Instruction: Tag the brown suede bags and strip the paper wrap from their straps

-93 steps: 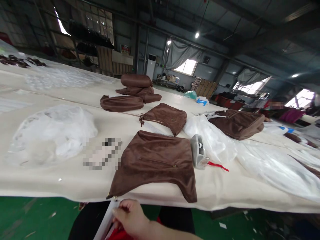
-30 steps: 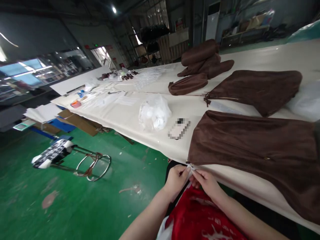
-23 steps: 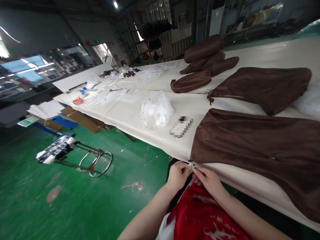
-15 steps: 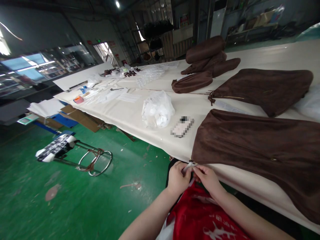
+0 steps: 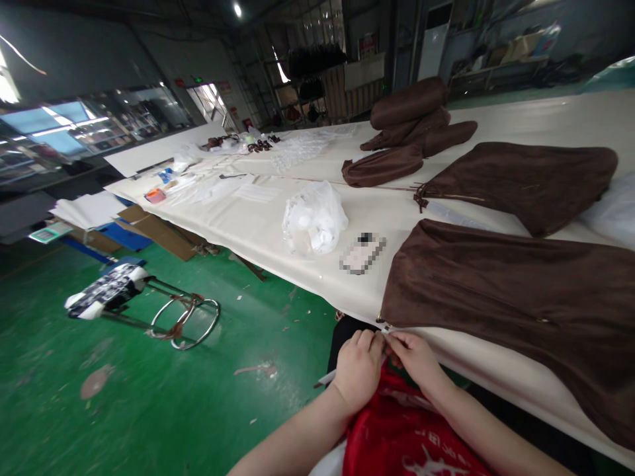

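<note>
A flat brown suede bag (image 5: 506, 304) lies on the cream-covered table (image 5: 278, 231), its near corner hanging over the front edge. Just below that corner my left hand (image 5: 358, 367) and my right hand (image 5: 415, 357) meet, fingers pinched together on a small pale piece at the bag's zipper end (image 5: 384, 328). What exactly they pinch is too small to name. Both hands sit over red cloth (image 5: 401, 436) in my lap.
More brown bags (image 5: 520, 182) and rolled ones (image 5: 411, 119) lie further back. A crumpled clear plastic bag (image 5: 313, 219) and a blurred phone-like item (image 5: 362, 252) rest left of the bag. A tipped stool (image 5: 143, 307) lies on the green floor; cardboard (image 5: 153, 231) sits under the table.
About three seconds ago the view faced the table with only one hand below its edge; since one second ago both hands stay pinched at the bag's corner, dropping slightly lower.
</note>
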A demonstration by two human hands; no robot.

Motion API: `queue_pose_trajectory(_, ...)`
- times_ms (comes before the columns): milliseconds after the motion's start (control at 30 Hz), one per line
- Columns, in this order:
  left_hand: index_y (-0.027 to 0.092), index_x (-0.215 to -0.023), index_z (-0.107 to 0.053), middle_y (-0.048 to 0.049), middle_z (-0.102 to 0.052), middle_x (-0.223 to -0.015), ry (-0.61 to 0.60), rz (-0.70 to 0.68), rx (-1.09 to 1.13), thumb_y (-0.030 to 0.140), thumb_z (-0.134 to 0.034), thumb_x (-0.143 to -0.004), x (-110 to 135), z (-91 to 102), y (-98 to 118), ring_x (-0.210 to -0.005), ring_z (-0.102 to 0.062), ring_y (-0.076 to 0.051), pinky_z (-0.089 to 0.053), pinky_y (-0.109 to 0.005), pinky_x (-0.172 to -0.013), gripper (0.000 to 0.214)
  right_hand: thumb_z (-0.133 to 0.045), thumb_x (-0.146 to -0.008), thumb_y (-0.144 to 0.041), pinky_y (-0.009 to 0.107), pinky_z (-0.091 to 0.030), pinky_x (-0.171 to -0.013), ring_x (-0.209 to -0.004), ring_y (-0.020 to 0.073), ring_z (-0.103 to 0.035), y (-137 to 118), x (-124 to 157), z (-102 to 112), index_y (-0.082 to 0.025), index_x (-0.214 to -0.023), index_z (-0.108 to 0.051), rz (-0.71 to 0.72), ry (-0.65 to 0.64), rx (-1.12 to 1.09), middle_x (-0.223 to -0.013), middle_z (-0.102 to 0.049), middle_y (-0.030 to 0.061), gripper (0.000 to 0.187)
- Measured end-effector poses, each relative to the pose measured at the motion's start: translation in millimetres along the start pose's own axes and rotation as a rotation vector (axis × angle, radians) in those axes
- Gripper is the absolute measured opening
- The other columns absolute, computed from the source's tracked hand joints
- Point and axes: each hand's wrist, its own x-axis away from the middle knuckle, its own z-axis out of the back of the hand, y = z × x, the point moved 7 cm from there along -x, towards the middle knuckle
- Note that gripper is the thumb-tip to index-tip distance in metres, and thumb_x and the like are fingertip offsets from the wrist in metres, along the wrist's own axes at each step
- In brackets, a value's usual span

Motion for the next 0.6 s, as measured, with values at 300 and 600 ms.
queue_pose_trajectory(300,0.017,-0.083,-0.057,-0.0052,-0.064,-0.076,-0.198,0.186,0.565,0.026,-0.031,-0.097,-13,-20.7,-19,-0.069,-0.059,-0.016,-0.044,-0.025,-0.066,0.032,-0.048,-0.085,-0.047,0.025,-0.039,-0.053,-0.048,0.0135,-0.049,-11,0,3,-0.02,-0.064,-0.059,0.106,0.021,0.162,-0.051,-0.054,-0.002,0.036)
queue_pose_trajectory(600,0.02,-0.079,-0.053,-0.0049,-0.064,-0.071,-0.191,0.123,0.366,0.022,-0.026,-0.093,-18,-39.2,-36,-0.067,-0.062,-0.019,-0.043,-0.027,-0.063,0.03,-0.055,-0.085,-0.031,0.023,-0.045,-0.06,-0.064,0.014,-0.059,-92,68,95,-0.02,-0.076,-0.069,0.372,0.289,0.38,-0.069,-0.065,0.0014,0.02)
